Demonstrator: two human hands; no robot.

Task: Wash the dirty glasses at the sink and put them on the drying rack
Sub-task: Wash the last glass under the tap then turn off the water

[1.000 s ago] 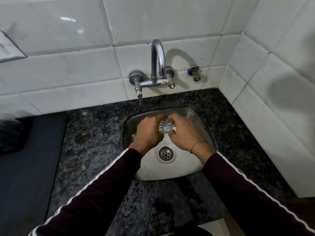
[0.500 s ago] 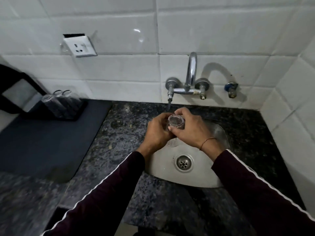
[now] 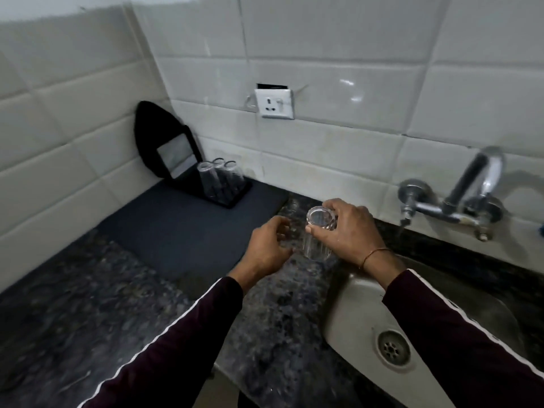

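Now the right hand (image 3: 350, 231) grips a clear ribbed glass (image 3: 318, 234) upside down, fingers and thumb curled around its upper part, above the dark stone counter (image 3: 265, 334) just left of the sink (image 3: 353, 313). The left hand (image 3: 266, 247) hovers just beside the glass, fingers loosely curled and holding nothing. Three glasses (image 3: 219, 179) stand inverted on the black drying rack (image 3: 226, 198) at the back of a dark mat (image 3: 182, 228), well apart from the hands, with only bare mat between. The tap (image 3: 459, 201) runs a thin stream. Since half a second ago, the glass has left the basin and the left hand has let go.
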